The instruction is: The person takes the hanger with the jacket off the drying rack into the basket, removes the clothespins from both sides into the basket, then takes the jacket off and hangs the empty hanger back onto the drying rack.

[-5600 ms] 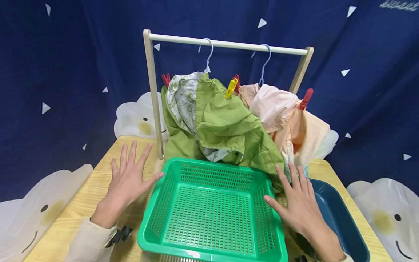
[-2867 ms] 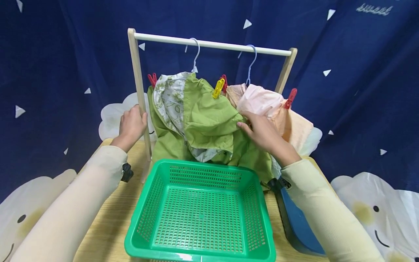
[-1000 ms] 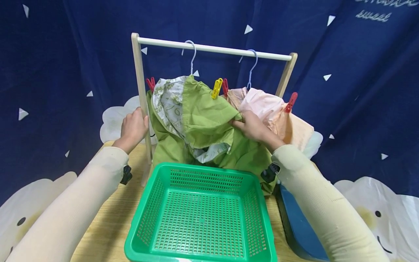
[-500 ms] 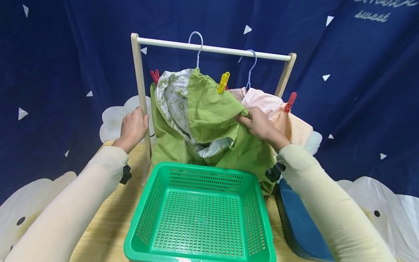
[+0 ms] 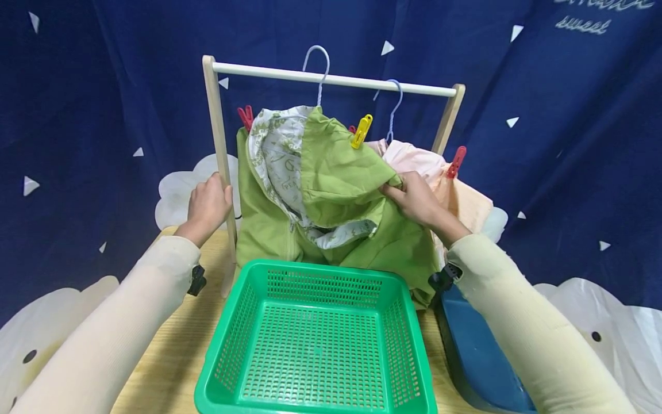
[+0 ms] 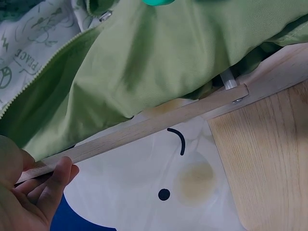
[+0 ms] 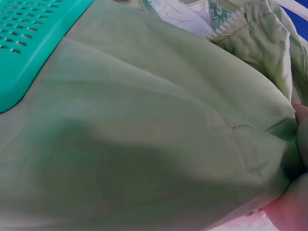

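A green hooded jacket (image 5: 346,178) with a white printed lining hangs from a pale hanger (image 5: 327,63), whose hook stands raised above the white rail of a small wooden clothes rack (image 5: 331,79). The right hand (image 5: 418,201) pinches the jacket's cloth at its right side; most of that hand is out of the right wrist view. With curled fingers, the left hand (image 5: 208,202) grips the rack's left post (image 6: 139,130). A yellow clothespin (image 5: 362,131) and a red clothespin (image 5: 246,118) are clipped at the jacket's shoulders.
A peach and pink garment (image 5: 460,201) hangs to the right from a bluish hanger (image 5: 397,100), with a red clothespin (image 5: 456,162) on it. In front stands a green perforated basket (image 5: 315,351). A dark blue basin (image 5: 481,356) is beside it on the wooden table (image 5: 160,351).
The right hand, having taken hold of the jacket, has moved slightly up and right with it. The hanger's hook has risen above the rail. The left hand stays on the post.
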The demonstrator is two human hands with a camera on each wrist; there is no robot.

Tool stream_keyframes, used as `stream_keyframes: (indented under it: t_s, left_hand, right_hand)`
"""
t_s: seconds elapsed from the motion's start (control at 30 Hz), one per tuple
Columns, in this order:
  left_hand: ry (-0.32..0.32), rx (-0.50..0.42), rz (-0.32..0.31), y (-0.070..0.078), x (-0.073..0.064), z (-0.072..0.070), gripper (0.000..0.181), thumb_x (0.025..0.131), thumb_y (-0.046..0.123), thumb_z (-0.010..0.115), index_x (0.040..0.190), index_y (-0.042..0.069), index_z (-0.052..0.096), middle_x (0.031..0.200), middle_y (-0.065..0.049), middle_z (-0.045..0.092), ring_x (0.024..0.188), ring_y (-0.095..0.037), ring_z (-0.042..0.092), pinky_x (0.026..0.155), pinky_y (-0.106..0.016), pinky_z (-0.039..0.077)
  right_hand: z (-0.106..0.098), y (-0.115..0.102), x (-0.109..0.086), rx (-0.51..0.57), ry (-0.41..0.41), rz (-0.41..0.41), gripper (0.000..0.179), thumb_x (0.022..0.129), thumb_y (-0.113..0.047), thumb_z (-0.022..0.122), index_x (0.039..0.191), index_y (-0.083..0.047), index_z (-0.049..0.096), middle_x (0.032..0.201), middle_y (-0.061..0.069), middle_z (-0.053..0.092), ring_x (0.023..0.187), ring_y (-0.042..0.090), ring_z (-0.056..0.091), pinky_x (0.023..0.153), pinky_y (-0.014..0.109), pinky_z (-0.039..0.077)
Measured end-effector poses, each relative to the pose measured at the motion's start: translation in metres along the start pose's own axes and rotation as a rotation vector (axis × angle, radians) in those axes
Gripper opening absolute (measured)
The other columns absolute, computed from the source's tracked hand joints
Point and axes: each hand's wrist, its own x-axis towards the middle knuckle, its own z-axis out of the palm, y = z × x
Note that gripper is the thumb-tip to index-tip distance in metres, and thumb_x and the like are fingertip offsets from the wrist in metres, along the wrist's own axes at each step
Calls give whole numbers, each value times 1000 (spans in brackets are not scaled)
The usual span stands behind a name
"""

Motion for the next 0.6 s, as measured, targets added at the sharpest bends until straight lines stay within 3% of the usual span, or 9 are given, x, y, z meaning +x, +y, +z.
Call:
stream_keyframes:
  t_s: [0.1, 0.23, 0.47, 0.6]
  left_hand:
    - [-18, -12, 3, -8, 5, -1, 27, 104, 18, 47, 101, -7, 54, 93, -37, 65, 91, -57, 64, 78, -62, 48]
    - [-19, -15, 6, -7, 5, -2, 26, 104, 18, 47, 101, -7, 53, 93, -37, 65, 91, -58, 63, 79, -62, 48]
    - [-11, -17, 12, -8, 4, -2, 25, 103, 18, 48, 99, -7, 53, 92, -36, 65, 90, -57, 63, 77, -62, 47]
    - [2, -33, 11, -9, 4, -1, 24, 103, 18, 49, 96, -5, 54, 90, -33, 65, 89, -55, 64, 77, -61, 48]
  right_hand:
    - [1, -5, -3, -12, 8, 23, 36, 99, -14, 62, 64, -13, 51, 58, -9, 42, 52, 3, 41, 51, 25, 35]
    - [-4, -2, -11, -6, 6, 25, 32, 99, -15, 61, 68, -8, 57, 59, -8, 45, 51, 3, 42, 49, 24, 36]
    - [-7, 7, -23, -20, 25, -20, 28, 98, -11, 64, 71, -4, 60, 62, -6, 45, 53, 1, 42, 53, 23, 36]
    - [-9, 11, -31, 15, 32, -37, 19, 98, -7, 64, 82, 2, 66, 66, -4, 49, 56, -1, 44, 55, 21, 37]
